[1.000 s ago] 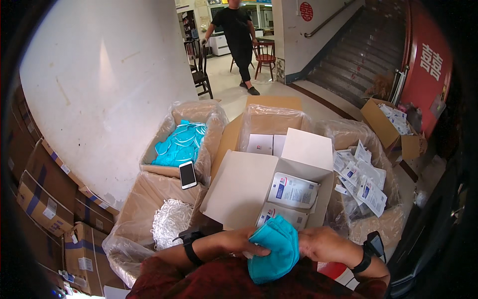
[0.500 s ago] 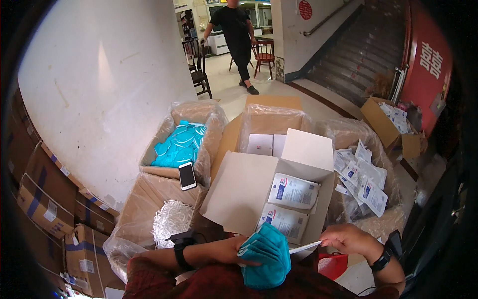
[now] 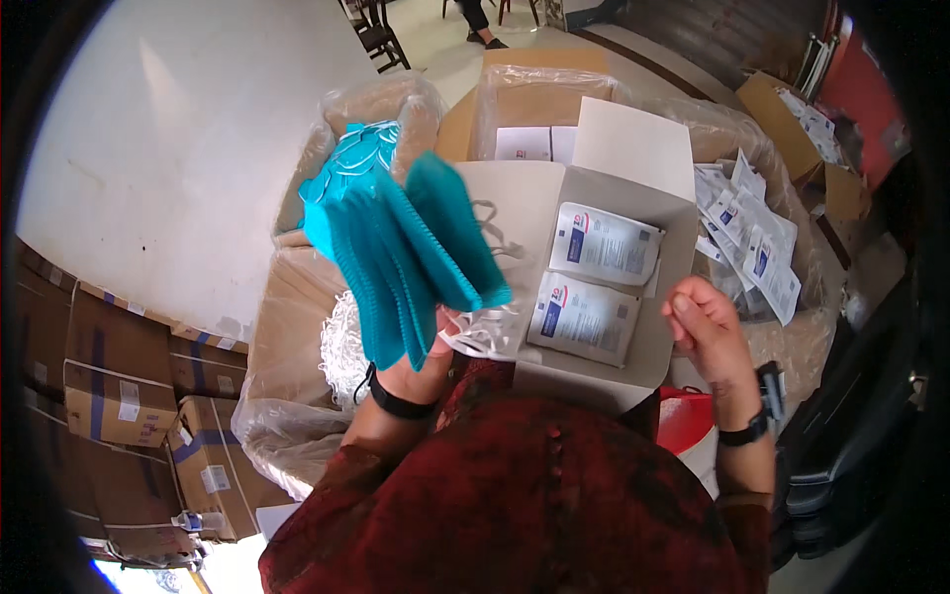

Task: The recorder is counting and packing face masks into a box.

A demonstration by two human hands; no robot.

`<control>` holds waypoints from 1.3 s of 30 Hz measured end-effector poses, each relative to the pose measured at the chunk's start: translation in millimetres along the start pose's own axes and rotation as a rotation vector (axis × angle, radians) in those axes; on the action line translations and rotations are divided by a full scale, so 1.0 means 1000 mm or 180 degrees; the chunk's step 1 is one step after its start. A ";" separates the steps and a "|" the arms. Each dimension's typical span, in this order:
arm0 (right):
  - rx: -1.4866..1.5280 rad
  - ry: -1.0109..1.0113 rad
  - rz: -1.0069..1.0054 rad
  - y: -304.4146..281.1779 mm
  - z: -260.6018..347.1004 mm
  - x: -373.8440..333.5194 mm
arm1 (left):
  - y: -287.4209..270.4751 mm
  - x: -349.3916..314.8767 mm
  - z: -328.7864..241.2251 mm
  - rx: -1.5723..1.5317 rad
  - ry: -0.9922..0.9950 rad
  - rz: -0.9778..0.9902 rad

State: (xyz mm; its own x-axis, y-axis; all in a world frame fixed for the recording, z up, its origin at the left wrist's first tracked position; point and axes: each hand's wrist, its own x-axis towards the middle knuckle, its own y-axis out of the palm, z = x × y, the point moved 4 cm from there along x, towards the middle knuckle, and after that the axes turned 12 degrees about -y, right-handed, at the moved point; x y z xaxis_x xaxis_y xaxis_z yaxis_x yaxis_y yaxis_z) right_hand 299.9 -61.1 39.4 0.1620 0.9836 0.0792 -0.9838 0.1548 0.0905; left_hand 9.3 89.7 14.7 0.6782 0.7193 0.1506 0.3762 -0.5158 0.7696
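In front of my chest, my left hand is closed round a fanned stack of teal face masks. Most of its fingers are hidden behind the masks. White elastic straps hang from the stack. My right hand hovers apart from them, by the right wall of a white carton. Its fingers are curled in towards the thumb, and nothing shows in them. Inside the carton lie two stacks of white printed pouches, a far pouch and a near pouch.
A plastic-lined box of teal masks stands behind my left hand. A heap of white straps fills part of a nearer lined box. Loose pouches lie in a box at right. Brown cartons are stacked at left. A person's legs show far off.
My left hand has lifted the masks up and to the left, and they have fanned apart. My right hand no longer pulls a white strap. The view has tilted downward.
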 end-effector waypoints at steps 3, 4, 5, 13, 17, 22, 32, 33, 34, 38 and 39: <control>0.1381 -0.0078 0.0028 0.031 -0.017 0.003 | -0.004 0.015 0.012 -0.0101 -0.0068 0.0163; 0.1413 -0.0069 -0.0008 0.041 -0.018 0.002 | -0.003 0.017 0.017 -0.0072 -0.0150 0.0206; 0.1858 -0.0143 0.0040 0.051 -0.016 0.005 | -0.003 0.017 0.019 -0.0021 -0.0196 0.0239; 0.1774 0.0032 0.0517 0.081 -0.017 0.021 | -0.001 0.013 0.032 0.0255 -0.0364 0.0281; 0.1627 0.0192 0.0864 0.096 -0.016 0.034 | -0.005 0.018 0.036 0.0047 -0.0558 0.0288; 0.0611 -0.0570 0.1130 0.118 -0.020 0.042 | 0.007 0.025 0.044 -0.0341 -0.1002 0.0327; 0.0998 -0.0087 0.1704 0.096 -0.004 0.005 | 0.054 -0.018 0.018 0.1531 -0.1082 0.0168; 0.0953 -0.0109 0.1736 0.093 -0.003 0.001 | 0.056 -0.019 0.018 0.1058 -0.1970 0.0095; 0.1023 -0.0020 0.1863 0.091 -0.004 -0.003 | 0.062 -0.023 0.018 0.1236 -0.2141 0.0147; 0.1039 0.0247 0.1912 0.094 -0.001 -0.009 | 0.054 -0.025 0.023 0.2971 -0.3112 0.0453; 0.0943 0.0341 0.1880 0.093 -0.002 -0.009 | 0.054 -0.025 0.026 0.2956 -0.3104 0.0448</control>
State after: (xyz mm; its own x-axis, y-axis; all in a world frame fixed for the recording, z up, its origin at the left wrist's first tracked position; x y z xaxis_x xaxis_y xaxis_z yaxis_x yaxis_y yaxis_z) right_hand 207.2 -55.2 44.6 -0.4209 0.9014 0.1014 -0.8397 -0.4294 0.3323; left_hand 28.9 31.4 36.7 0.7679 0.2146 -0.6035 0.2881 -0.9572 0.0262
